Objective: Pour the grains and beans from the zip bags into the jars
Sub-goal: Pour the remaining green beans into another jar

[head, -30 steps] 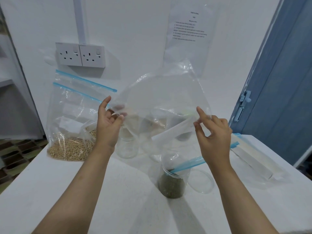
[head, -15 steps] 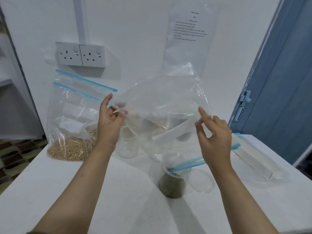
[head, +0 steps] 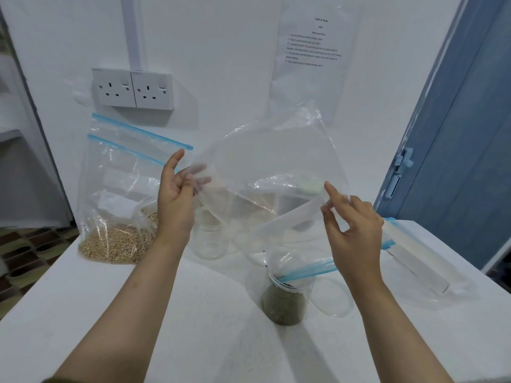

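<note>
A clear plastic zip bag with a blue seal strip and a layer of tan grains stands at the far left, well to the left of the open clear plastic jar part-filled with dark green beans, leaning against the white wall below a white double wall socket. Up and to the left of that jar, the left hand is raised with its fingers curled round the left edge of a large empty clear plastic zip bag, pinching the film against the thumb. Behind and to the left of the bean jar stands an empty clear plastic jar, partly seen through the held bag. The empty bag hangs upside down above the bean jar, its blue zip strip reaching down to the jar's mouth. Above the jar on the wall is a white printed sheet in a clear sleeve. Up and to the right of the jar, the right hand pinches the bag's right edge between thumb and forefinger, other fingers loosely bent. Just right of the jar a clear round lid lies flat on the white table. Farther right lies a flattened clear zip bag, near a blue door.
</note>
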Action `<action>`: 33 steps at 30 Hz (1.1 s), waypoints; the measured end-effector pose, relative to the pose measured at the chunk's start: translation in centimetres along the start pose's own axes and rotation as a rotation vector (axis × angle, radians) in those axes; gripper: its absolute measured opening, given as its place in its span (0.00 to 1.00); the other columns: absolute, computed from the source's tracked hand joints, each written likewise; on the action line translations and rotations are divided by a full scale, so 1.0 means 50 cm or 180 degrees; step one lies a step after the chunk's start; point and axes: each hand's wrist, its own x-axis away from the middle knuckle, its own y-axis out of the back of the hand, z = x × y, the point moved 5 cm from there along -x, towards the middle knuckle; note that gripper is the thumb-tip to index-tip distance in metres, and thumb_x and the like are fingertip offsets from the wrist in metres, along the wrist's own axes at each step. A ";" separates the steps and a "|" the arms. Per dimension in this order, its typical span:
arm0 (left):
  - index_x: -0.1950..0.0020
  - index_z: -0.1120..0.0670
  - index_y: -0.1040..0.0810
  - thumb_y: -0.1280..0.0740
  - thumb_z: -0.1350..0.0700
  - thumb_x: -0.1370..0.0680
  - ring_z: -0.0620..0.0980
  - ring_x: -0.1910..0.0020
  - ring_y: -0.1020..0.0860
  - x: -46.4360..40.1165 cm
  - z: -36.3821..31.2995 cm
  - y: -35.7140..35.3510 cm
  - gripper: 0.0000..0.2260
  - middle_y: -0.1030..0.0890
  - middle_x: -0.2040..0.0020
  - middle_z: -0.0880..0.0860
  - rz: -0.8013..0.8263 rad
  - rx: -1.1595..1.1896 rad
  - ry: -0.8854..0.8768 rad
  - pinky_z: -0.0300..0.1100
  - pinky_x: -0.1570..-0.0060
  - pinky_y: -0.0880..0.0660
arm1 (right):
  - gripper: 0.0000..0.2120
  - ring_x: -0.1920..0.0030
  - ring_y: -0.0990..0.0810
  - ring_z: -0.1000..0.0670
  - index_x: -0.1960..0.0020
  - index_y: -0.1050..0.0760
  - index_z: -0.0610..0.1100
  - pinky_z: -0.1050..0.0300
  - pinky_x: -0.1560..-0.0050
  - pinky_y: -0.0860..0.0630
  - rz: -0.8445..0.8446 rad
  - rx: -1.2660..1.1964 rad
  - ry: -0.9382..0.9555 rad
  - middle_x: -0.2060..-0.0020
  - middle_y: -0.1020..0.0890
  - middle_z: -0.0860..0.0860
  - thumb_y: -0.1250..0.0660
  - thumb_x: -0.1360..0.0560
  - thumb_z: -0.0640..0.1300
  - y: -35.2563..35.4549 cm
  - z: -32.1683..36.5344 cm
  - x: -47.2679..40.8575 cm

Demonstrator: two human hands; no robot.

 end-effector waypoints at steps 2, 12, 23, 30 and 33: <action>0.27 0.46 0.35 0.44 0.66 0.16 0.47 0.49 0.17 0.003 0.000 -0.002 0.21 0.19 0.41 0.51 0.0073 0.0056 0.0057 0.36 0.47 0.23 | 0.19 0.56 0.25 0.45 0.33 0.22 0.46 0.37 0.52 0.27 -0.0030 0.0000 -0.0002 0.57 0.19 0.49 0.32 0.23 0.40 0.001 0.001 -0.001; 0.29 0.37 0.37 0.37 0.68 0.20 0.50 0.44 0.19 0.024 0.008 -0.008 0.30 0.22 0.37 0.53 0.0223 0.0092 0.0194 0.51 0.34 0.26 | 0.19 0.54 0.25 0.45 0.32 0.22 0.46 0.39 0.49 0.29 -0.0029 -0.0141 -0.0059 0.56 0.18 0.48 0.31 0.23 0.38 -0.001 0.005 0.004; 0.31 0.21 0.46 0.34 0.62 0.19 0.50 0.29 0.28 0.128 0.077 -0.072 0.38 0.33 0.25 0.51 0.0583 -0.0064 0.0353 0.55 0.29 0.32 | 0.19 0.54 0.26 0.48 0.31 0.24 0.47 0.41 0.49 0.28 -0.0084 -0.0203 -0.0216 0.56 0.19 0.51 0.34 0.21 0.44 0.026 -0.009 0.009; 0.32 0.32 0.37 0.37 0.70 0.20 0.39 0.41 0.23 0.173 0.115 -0.134 0.33 0.28 0.31 0.44 0.1040 -0.0226 0.0542 0.30 0.47 0.27 | 0.21 0.56 0.28 0.54 0.30 0.26 0.50 0.38 0.53 0.26 -0.0240 -0.0396 -0.0383 0.57 0.21 0.54 0.31 0.21 0.38 0.059 -0.043 0.019; 0.32 0.31 0.35 0.37 0.71 0.22 0.44 0.38 0.24 0.163 0.119 -0.148 0.35 0.28 0.31 0.39 0.1012 -0.0302 0.0449 0.38 0.43 0.26 | 0.21 0.58 0.27 0.56 0.30 0.27 0.52 0.49 0.46 0.24 -0.0151 -0.0585 -0.0581 0.58 0.22 0.59 0.32 0.21 0.38 0.072 -0.056 0.026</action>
